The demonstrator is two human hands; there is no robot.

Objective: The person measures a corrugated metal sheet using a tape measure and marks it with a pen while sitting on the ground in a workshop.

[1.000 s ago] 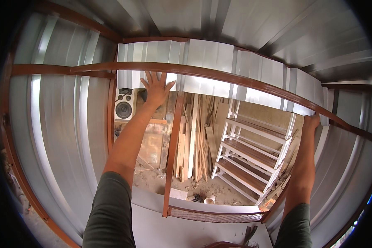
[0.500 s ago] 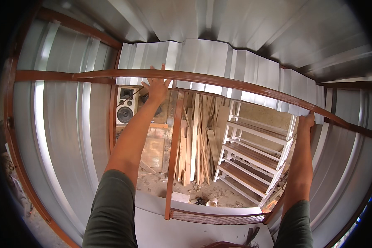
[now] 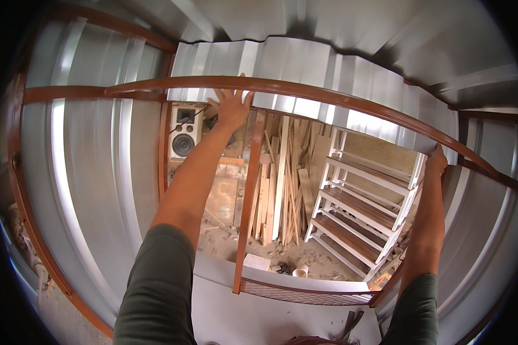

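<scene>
Both arms were up. Right hand [image 3: 435, 163] was closest, fingers wrapped around the lower right corner of the corrugated metal sheet [image 3: 305, 63]. Left hand [image 3: 231, 107] was flat and open, palm pressed on the sheet's bottom edge by the brown steel rail [image 3: 339, 96]. Beyond sat a white shelf rack [image 3: 362, 213], timber planks [image 3: 279, 184], and a speaker [image 3: 184, 137].

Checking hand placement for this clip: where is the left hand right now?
In the head view, the left hand is raised upper centre-left, palm flat on the corrugated metal sheet by the brown crossbar, just right of the speaker.
</scene>
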